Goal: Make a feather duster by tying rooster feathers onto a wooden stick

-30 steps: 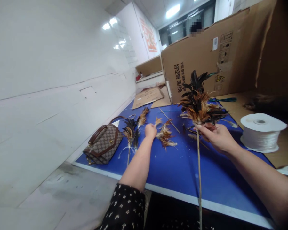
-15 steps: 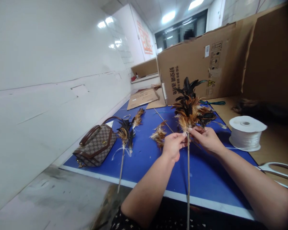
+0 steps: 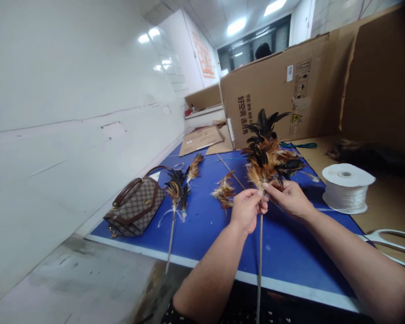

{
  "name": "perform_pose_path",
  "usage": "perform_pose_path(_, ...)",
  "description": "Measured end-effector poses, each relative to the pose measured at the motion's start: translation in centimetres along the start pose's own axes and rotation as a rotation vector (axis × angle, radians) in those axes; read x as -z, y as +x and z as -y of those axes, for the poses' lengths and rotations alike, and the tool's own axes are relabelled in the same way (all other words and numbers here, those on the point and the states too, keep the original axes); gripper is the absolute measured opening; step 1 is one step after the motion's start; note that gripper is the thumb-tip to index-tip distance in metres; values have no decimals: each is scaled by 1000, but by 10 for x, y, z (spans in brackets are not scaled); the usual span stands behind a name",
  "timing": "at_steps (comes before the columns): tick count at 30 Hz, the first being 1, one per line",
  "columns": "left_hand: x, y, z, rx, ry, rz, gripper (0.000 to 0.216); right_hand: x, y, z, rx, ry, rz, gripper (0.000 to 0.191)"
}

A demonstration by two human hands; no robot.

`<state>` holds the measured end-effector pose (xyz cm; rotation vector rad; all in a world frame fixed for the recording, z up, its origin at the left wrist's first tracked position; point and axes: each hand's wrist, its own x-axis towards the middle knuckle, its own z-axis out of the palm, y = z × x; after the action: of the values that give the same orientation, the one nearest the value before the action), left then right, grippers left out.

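Note:
A feather duster (image 3: 263, 155) with brown and black feathers on a thin stick stands upright before me. My left hand (image 3: 247, 208) is closed around the stick just under the feathers. Thumb and fingers of my right hand (image 3: 290, 198) pinch the base of the feathers, touching the left fingertips. Whatever lies between the fingertips is mostly hidden. Left of my hands lies a loose bunch of feathers (image 3: 224, 191) on the blue table top (image 3: 209, 243). Farther left rests a second feather duster (image 3: 174, 191), a pale ribbon at its neck and its stick over the table edge.
A white spool (image 3: 346, 189) stands right of my hands, with white-handled scissors (image 3: 388, 238) nearer me. At left is a patterned handbag (image 3: 137, 207). A large cardboard panel (image 3: 270, 94) rises behind. A person's head (image 3: 263, 50) shows beyond it.
The duster's stick has swung slightly left at its lower end. My left fingers have moved from beside the stick to around it. The right hand has barely moved.

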<state>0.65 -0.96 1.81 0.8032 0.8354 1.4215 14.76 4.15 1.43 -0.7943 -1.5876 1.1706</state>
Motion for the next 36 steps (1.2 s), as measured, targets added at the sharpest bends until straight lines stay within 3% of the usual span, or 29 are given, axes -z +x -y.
perform_pose_path(7, -7, -9, -3, -54, 50, -56, 36, -3, -3, 11, 12, 6, 4, 46)
perform_pose_path(15, -9, -20, -5, -16, 79, -53, 36, -3, -6, 18, 40, -28, 52, 47)
perform_pose_path(23, -12, -15, -7, -89, 111, -59, 30, -3, -6, 19, 53, -4, 12, 48)
perform_pose_path(36, -6, -4, -4, -188, 557, -143, 17, 4, -4, 22, 32, -182, 68, 54)
